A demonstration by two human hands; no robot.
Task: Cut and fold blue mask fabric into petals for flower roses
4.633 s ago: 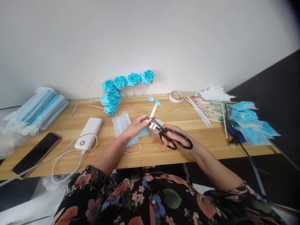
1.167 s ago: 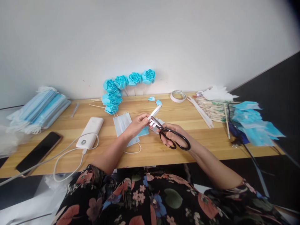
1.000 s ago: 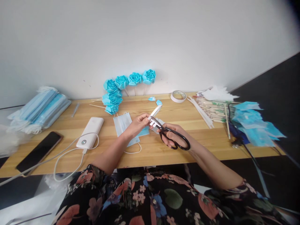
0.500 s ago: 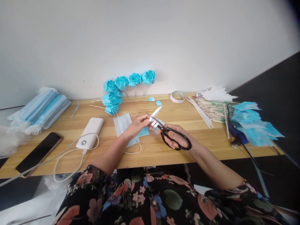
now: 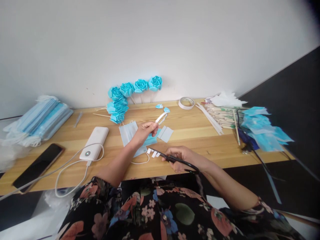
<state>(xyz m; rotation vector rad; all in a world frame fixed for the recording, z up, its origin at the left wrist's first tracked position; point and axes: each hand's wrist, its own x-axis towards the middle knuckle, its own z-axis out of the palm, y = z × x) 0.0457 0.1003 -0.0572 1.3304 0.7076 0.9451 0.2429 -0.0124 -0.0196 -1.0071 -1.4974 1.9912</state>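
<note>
My left hand (image 5: 145, 131) is closed, its fingertips pinching a curved white strip of tape (image 5: 161, 116). My right hand (image 5: 181, 156) grips black-handled scissors (image 5: 186, 163); several short white tape pieces (image 5: 154, 153) hang from the blade. Under and beside my left hand lie a light blue face mask (image 5: 129, 132) with white ear loops and a brighter blue piece of mask fabric (image 5: 151, 140). A small pale folded piece (image 5: 165, 134) rests on the wood between my hands. Two little blue cut pieces (image 5: 166, 109) lie farther back.
Blue fabric flowers (image 5: 141, 85) on sticks stand along the wall. On the left are a mask stack (image 5: 42, 120), a phone (image 5: 38, 166) and a cabled white power bank (image 5: 94, 143). A tape roll (image 5: 186, 103), wooden sticks (image 5: 223, 117) and blue scraps (image 5: 265, 130) sit on the right.
The scissors have moved down and away from my left hand, carrying the tape pieces on the blade. The pale folded piece now lies uncovered on the table. My left hand still pinches the strip.
</note>
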